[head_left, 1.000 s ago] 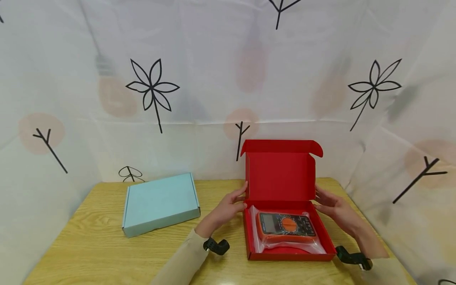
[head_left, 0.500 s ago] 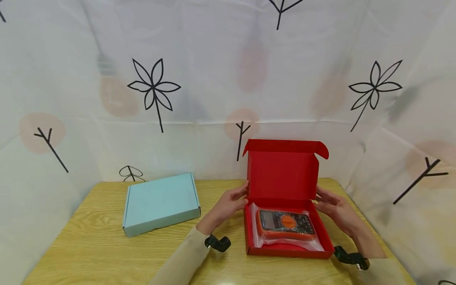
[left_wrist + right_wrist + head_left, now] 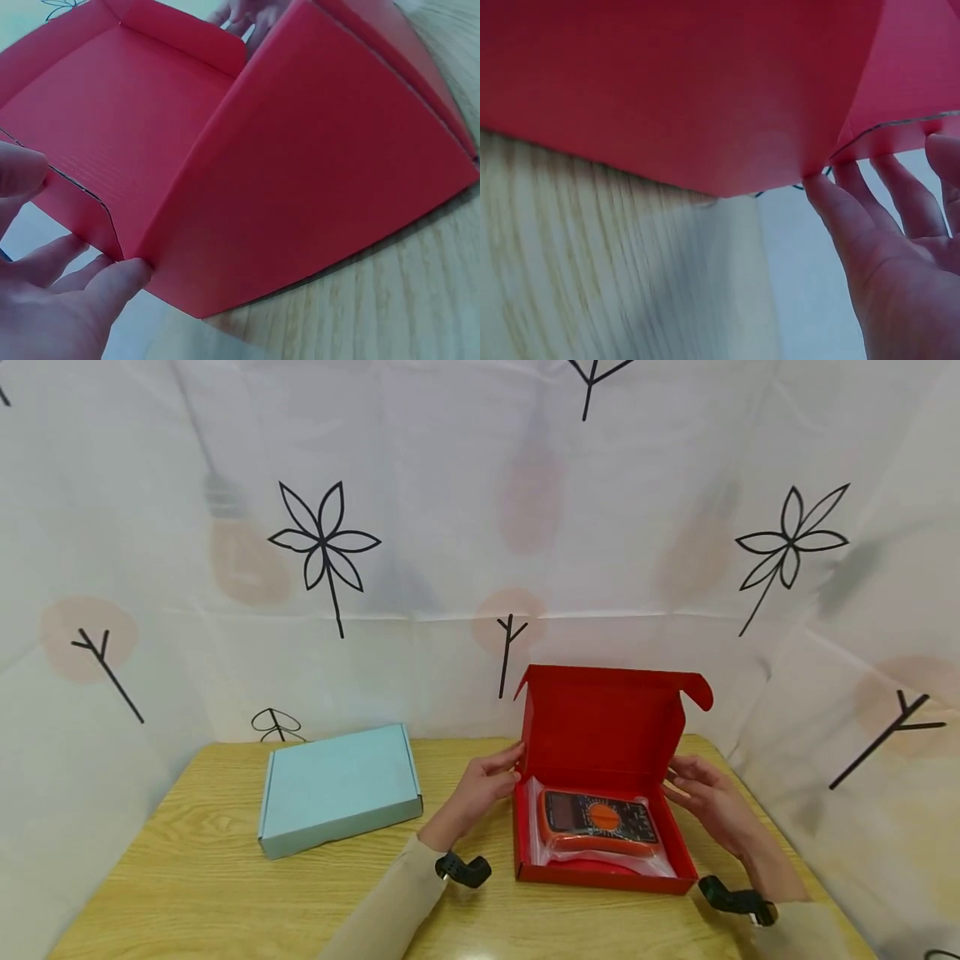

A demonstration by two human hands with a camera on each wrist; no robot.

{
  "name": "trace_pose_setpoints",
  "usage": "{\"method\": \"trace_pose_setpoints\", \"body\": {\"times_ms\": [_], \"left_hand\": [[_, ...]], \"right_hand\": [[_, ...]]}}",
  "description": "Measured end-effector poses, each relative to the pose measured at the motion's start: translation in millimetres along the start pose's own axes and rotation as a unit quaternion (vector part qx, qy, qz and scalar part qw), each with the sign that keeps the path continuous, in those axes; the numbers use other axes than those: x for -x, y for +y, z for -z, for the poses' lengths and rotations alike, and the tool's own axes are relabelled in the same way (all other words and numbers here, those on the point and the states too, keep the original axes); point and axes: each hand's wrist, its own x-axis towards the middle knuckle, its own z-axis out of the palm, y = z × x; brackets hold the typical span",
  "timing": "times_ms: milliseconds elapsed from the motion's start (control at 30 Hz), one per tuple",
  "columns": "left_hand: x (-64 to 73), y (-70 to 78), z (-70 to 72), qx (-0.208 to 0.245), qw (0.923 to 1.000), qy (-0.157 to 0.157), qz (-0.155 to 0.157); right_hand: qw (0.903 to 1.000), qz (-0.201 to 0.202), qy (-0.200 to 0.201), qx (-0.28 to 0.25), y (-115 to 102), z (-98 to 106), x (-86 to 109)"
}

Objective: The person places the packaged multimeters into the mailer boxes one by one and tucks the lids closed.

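A red cardboard box [image 3: 600, 878] stands on the right half of the table, its lid [image 3: 600, 727] raised and leaning forward over the tray. In the tray lies an orange and black digital multimeter [image 3: 598, 820] inside a clear plastic bag [image 3: 534, 827]. My left hand [image 3: 474, 793] touches the left side of the lid near the hinge, fingertips spread along its side flap [image 3: 79, 210]. On the opposite side my right hand [image 3: 708, 802] does the same, its fingertips against the lid's right flap [image 3: 900, 139] and the box corner.
A closed light blue box [image 3: 337, 789] lies at the left back of the wooden table [image 3: 225, 893]. Behind the table hangs a white cloth [image 3: 420, 568] with printed flowers. Dark wrist devices [image 3: 463, 870] sit on both wrists.
The lid has swung forward from nearly upright, its inside growing darker. The box's front edge has shifted slightly away from me. Both hands stay at the lid's sides.
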Motion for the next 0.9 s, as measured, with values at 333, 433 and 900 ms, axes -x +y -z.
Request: {"method": "trace_pose_setpoints", "body": {"times_ms": [333, 433, 900], "left_hand": [[8.7, 5.1, 0.8, -0.066, 0.9973, 0.027, -0.015], [11.6, 3.9, 3.0, -0.085, 0.9958, 0.027, -0.021], [24.2, 1.2, 10.4, -0.116, 0.9932, -0.013, 0.002]], "right_hand": [[0.9992, -0.033, 0.003, 0.021, -7, 0, 10.0], [0.9991, -0.041, 0.0, 0.014, -11, -1, 13.7], [0.9953, -0.093, -0.009, 0.027, -22, -5, 25.8]]}}
